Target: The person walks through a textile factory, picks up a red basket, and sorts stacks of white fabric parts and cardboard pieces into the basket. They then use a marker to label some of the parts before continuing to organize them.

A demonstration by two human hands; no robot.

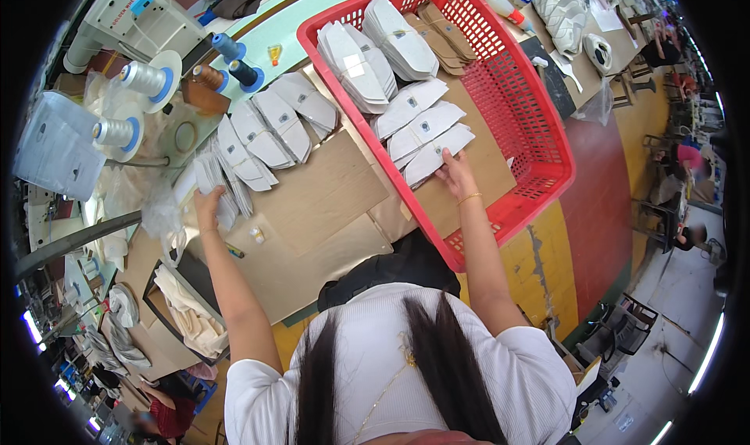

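Note:
My left hand [208, 208] is closed at the near left edge of a stack of thin grey-white cut pieces [225, 181] on the table; its far fingers are partly hidden. To the right of that stack lie several banded bundles of similar pieces [269, 128] in a row. My right hand [458, 175] reaches into a red plastic basket [564, 157], thumb and fingers closed on the near end of a grey-white bundle [439, 154] with a small dark mark. More bundles [400, 39] stand behind it in the basket, with brown banded bundles [441, 37] beside them.
Thread cones [148, 79] and a sewing machine [129, 23] stand at the back left. A brown board [312, 199] covers the tabletop before me. At lower left sits a box of cream cloth [187, 312]. Another table [617, 46] with white pieces is at the far right.

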